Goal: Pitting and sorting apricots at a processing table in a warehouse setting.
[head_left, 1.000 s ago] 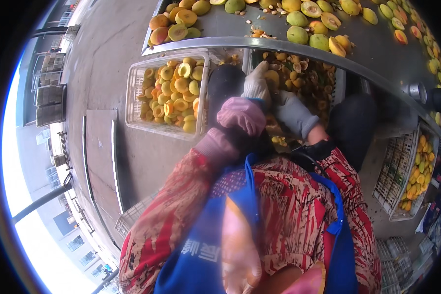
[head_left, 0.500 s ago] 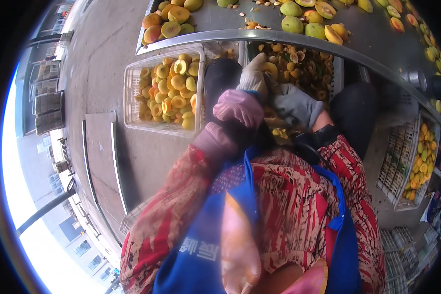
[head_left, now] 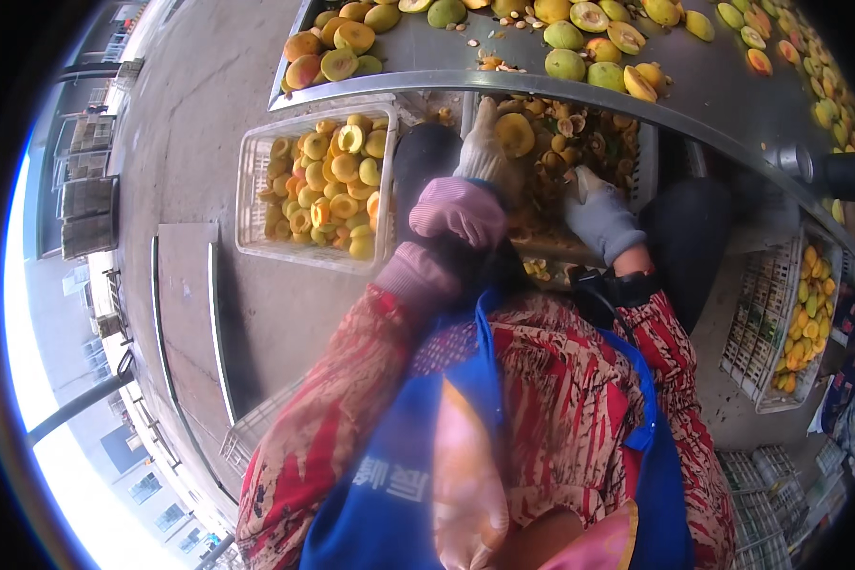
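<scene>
My left hand (head_left: pixel 485 150), in a white glove with a pink knitted cuff, holds a yellow peach half (head_left: pixel 515 135), its cut face turned up. Apart from it to the right, my right hand (head_left: pixel 604 217) wears a grey glove. Its fingers are curled together near the tips, and whatever they hold is too small to make out. Both hands are over a crate (head_left: pixel 645 163) between my knees, in which lie brown pits and peach scraps.
Across the far side runs a metal table (head_left: pixel 503 80) with whole and halved peaches and loose seeds. A white crate (head_left: pixel 245 204) of peach halves stands left of my knee. Another crate (head_left: pixel 765 332) of yellow fruit stands at right. Boards lie on the floor at left.
My right hand has drawn away from my left, to the right and slightly nearer. The peach half in my left hand now shows its face fully.
</scene>
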A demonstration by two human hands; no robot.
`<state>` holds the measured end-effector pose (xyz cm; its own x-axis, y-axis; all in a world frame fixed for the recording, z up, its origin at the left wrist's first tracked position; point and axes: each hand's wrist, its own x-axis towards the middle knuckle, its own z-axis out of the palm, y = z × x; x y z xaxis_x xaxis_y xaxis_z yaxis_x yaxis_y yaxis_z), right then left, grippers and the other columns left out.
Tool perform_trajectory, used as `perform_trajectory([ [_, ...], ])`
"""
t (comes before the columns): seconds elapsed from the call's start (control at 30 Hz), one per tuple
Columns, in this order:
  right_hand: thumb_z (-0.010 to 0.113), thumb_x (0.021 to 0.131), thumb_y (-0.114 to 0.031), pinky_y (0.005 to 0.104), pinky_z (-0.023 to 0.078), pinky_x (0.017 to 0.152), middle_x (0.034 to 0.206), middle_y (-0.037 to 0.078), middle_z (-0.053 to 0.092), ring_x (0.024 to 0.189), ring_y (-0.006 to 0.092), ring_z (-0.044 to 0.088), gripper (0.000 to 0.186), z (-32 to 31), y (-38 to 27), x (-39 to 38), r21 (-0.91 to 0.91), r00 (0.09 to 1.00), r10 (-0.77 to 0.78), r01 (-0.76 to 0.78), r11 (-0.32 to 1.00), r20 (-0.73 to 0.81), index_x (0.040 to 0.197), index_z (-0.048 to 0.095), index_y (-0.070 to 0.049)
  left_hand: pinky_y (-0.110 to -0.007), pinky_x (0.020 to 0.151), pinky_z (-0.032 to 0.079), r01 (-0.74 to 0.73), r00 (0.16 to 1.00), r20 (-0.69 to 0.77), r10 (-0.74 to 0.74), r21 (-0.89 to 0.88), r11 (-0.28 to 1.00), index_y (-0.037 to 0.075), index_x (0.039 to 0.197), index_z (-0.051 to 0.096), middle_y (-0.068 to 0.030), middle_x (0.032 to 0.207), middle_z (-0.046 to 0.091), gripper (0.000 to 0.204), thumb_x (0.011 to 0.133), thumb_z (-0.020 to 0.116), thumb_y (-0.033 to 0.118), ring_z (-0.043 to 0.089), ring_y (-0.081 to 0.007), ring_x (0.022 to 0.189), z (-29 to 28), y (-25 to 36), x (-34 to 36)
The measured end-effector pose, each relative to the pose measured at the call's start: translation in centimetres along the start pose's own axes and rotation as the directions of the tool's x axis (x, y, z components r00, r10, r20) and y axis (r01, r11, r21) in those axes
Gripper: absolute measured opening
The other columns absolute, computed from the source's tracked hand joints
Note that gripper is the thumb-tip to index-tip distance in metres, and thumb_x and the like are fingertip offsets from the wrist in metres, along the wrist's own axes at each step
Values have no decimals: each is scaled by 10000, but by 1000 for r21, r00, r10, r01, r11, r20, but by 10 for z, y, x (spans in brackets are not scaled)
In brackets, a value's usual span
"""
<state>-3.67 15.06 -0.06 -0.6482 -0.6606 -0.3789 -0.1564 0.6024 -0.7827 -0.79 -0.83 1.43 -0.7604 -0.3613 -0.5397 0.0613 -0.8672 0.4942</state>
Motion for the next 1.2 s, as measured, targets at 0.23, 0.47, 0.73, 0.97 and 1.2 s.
perform_trajectory([
  [0.23, 616, 814, -202, 389, 476, 742, 915, 223, 634, 851, 381, 615, 367, 19, -3, 2, 252, 931, -65, 164, 954, -360, 1135, 525, -51, -275, 605, 494, -337, 941, 123, 316, 243, 909, -20, 957, 617, -80, 848, 620, 336, 942, 511, 298, 582, -149, 684, -17, 18, -5],
  [0.47, 600, 849, -196, 413, 468, 649, 754, 198, 611, 736, 377, 614, 194, -4, -27, -5, 303, 926, -94, 214, 929, -366, 964, 540, -52, -400, 835, 468, 113, 778, 218, 589, 874, -472, 140, 1091, 648, -170, 1066, 627, 402, 807, 576, 414, 604, -321, 968, -61, 178, -57],
  [0.73, 590, 846, -200, 432, 485, 685, 814, 214, 630, 790, 398, 618, 255, 6, -36, 5, 152, 896, -248, 321, 935, -367, 1048, 553, -49, -399, 807, 484, -355, 655, 702, 280, 613, -706, 140, 1181, 561, -90, 1134, 591, 407, 846, 566, 372, 598, -292, 979, 74, 173, 84],
  [0.97, 600, 835, -161, 394, 489, 661, 868, 190, 632, 790, 346, 633, 225, -12, -40, 8, 210, 940, -83, 159, 965, -331, 1017, 554, -38, -396, 917, 426, -381, 807, 590, 8, 531, -756, 108, 1114, 601, -135, 1154, 539, 420, 851, 529, 427, 523, -284, 1090, 135, 100, 146],
  [1.2, 606, 810, -132, 383, 479, 592, 724, 175, 612, 662, 355, 620, 156, -24, -50, 15, 232, 904, -94, 206, 951, -418, 922, 558, -34, -385, 870, 442, -349, 928, 359, -104, 734, -582, 86, 986, 664, -138, 1087, 586, 507, 775, 573, 539, 565, -247, 1029, 139, 138, 164],
])
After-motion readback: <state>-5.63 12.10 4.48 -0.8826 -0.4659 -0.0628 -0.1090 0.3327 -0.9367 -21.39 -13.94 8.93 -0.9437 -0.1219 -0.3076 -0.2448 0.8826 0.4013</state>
